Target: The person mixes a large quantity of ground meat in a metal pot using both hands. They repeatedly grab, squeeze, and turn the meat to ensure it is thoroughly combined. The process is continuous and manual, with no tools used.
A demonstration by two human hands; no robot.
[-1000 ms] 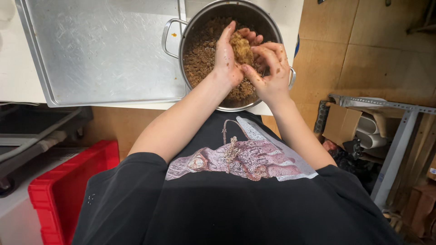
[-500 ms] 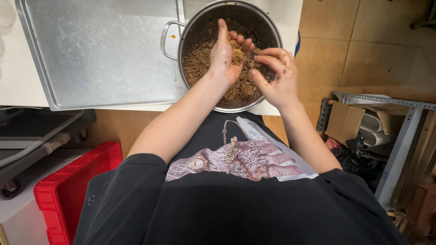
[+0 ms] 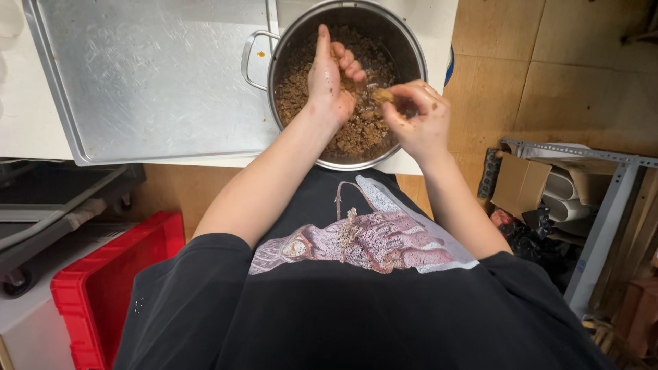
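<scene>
A steel pot (image 3: 413, 53) with side handles stands on the white counter, part-filled with a brown crumbly mixture (image 3: 295, 96). Both my hands are over it. My left hand (image 3: 329, 79) is held flat with its fingers stretched and some of the mixture lies on its fingers. My right hand (image 3: 417, 116) is curled, and its fingertips pinch a small lump of the brown mixture (image 3: 382, 96) just right of the left hand's fingers. Crumbs stick to both hands.
A large flat metal tray (image 3: 151, 75) lies on the counter left of the pot. Below the counter there are a red plastic crate (image 3: 103, 288) at lower left, a dark cart above it, and a metal rack (image 3: 603, 205) with a cardboard box at right.
My hands have drawn apart. The lump that was pressed between both palms is now split, with a small piece pinched in my right hand.
</scene>
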